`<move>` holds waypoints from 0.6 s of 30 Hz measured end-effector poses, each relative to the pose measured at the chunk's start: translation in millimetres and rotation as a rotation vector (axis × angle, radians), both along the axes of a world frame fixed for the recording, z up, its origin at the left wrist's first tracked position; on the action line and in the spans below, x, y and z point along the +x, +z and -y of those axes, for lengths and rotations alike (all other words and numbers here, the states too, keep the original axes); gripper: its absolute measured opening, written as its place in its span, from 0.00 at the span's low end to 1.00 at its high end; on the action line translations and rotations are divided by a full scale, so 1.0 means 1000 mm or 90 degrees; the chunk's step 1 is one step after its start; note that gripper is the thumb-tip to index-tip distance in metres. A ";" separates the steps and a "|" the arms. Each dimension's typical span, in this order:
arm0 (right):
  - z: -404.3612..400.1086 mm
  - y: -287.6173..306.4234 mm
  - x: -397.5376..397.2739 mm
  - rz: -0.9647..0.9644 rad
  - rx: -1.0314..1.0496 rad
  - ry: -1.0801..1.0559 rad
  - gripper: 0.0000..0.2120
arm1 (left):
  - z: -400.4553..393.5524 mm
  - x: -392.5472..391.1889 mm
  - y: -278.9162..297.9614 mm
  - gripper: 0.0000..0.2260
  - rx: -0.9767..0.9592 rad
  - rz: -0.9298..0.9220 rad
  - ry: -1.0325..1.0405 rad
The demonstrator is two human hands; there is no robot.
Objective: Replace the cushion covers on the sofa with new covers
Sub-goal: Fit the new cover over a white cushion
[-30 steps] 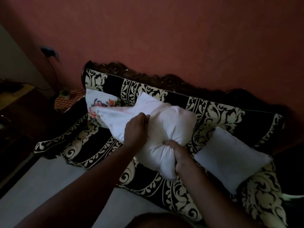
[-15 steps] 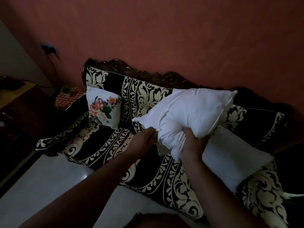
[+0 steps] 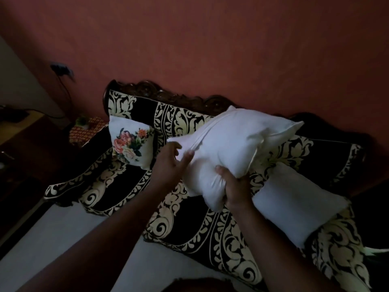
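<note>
I hold a white cushion (image 3: 233,144) up over the middle of the sofa (image 3: 185,224), which wears a black and cream patterned throw. My right hand (image 3: 235,186) grips the cushion's lower bunched end from below. My left hand (image 3: 170,163) pinches the loose fabric edge at the cushion's left end with thumb and fingers. A floral-print cushion (image 3: 131,142) leans against the sofa back at the left. A second plain white cushion (image 3: 294,203) lies on the seat at the right, partly behind my right hand.
The carved dark wooden sofa back (image 3: 168,95) stands against a red wall. A dark side table (image 3: 25,140) and a small patterned stand (image 3: 88,129) sit left of the sofa. A wall socket with a hanging cable (image 3: 62,70) is above them. Pale floor (image 3: 52,239) lies in front.
The white cushion has swung from the left, off the floral cushion, up and to the right. My left hand shifted from its middle to its left fabric edge.
</note>
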State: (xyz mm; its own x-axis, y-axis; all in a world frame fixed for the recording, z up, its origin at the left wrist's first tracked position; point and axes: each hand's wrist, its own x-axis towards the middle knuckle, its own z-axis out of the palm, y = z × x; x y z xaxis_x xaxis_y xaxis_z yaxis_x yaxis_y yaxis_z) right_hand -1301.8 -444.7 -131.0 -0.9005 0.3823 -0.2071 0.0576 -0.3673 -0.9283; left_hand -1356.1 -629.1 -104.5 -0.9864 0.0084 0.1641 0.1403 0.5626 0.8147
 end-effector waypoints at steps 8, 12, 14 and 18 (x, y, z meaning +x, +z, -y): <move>-0.031 -0.013 0.009 0.095 0.179 0.180 0.27 | -0.015 -0.015 -0.010 0.16 0.009 0.032 -0.037; -0.058 -0.012 0.005 0.147 0.257 0.249 0.68 | -0.020 -0.008 -0.010 0.15 -0.071 -0.034 -0.061; -0.066 -0.010 -0.004 0.146 0.057 0.255 0.70 | -0.019 -0.004 -0.009 0.15 -0.133 -0.076 -0.083; -0.059 -0.006 -0.015 0.207 -0.055 0.247 0.49 | -0.019 0.011 -0.008 0.16 -0.173 -0.160 -0.190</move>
State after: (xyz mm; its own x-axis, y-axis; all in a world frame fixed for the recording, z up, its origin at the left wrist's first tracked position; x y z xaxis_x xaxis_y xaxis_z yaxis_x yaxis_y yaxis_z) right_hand -1316.6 -385.9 -136.7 -0.8567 0.0013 -0.5158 0.4854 -0.3362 -0.8071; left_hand -1344.7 -609.7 -112.6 -0.8644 0.3615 0.3494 0.5021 0.6555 0.5641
